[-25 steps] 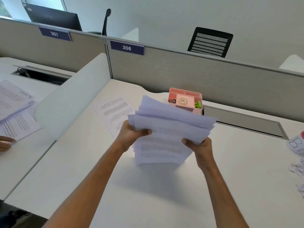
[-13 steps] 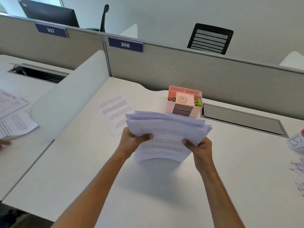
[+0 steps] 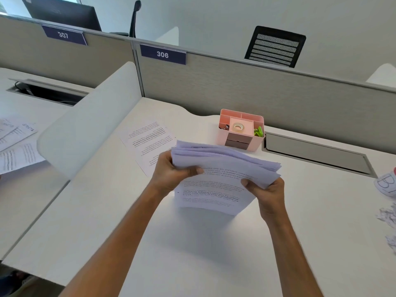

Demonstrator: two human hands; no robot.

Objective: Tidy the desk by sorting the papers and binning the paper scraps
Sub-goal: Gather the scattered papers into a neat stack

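A thick stack of printed papers (image 3: pixel 216 179) stands on its lower edge on the white desk (image 3: pixel 192 254), tilted away from me. My left hand (image 3: pixel 171 174) grips the stack's left side with the thumb across the front page. My right hand (image 3: pixel 265 192) grips its right side from below. One printed sheet (image 3: pixel 147 140) lies flat on the desk to the left of the stack. Crumpled paper scraps (image 3: pixel 386 215) lie at the desk's right edge of view.
A pink desk organiser (image 3: pixel 241 130) with tape and green clips stands behind the stack. A white curved divider (image 3: pixel 85 118) separates the neighbouring desk, where more sheets (image 3: pixel 17 146) lie. A white container with letters (image 3: pixel 386 185) sits far right. A grey partition (image 3: pixel 257 93) closes the back.
The stack has been lowered and tipped away from me, its fanned top edges drawn closer together. Both hands kept their grip on its sides.
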